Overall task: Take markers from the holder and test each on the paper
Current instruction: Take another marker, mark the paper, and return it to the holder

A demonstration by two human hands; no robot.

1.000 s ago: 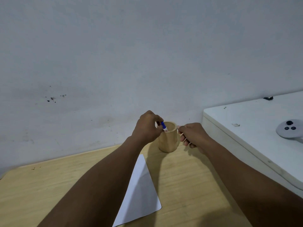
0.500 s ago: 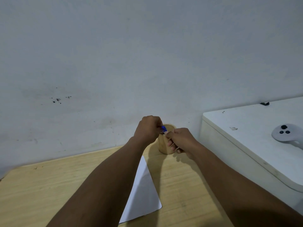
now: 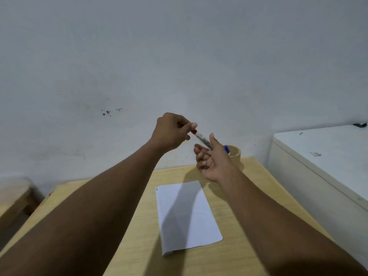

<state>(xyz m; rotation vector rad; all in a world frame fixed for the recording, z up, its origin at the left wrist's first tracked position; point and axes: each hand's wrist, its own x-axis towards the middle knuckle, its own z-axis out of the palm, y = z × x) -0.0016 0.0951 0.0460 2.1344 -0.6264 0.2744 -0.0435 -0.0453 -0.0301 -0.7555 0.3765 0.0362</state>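
Observation:
A white marker [image 3: 202, 138] with a red end is held in the air between both hands, above the far end of the table. My left hand [image 3: 172, 130] pinches its red upper end. My right hand [image 3: 212, 158] grips its lower end between thumb and fingers. Behind my right hand stands the round wooden holder [image 3: 236, 156], with a blue-capped marker [image 3: 226, 149] leaning out of it. The white sheet of paper [image 3: 187, 216] lies flat on the wooden table [image 3: 139, 236], below the hands, with a tiny dark mark at its far left corner.
A white cabinet top [image 3: 328, 152] stands to the right of the table, higher than it, with a small dark object [image 3: 360, 124] at its back. A second wooden surface [image 3: 12, 196] sits at the far left. The grey wall is close behind the holder.
The hands lifted away from the holder to the left with a red-ended marker between them. The view tilted down, showing the whole paper. A blue marker stays in the holder.

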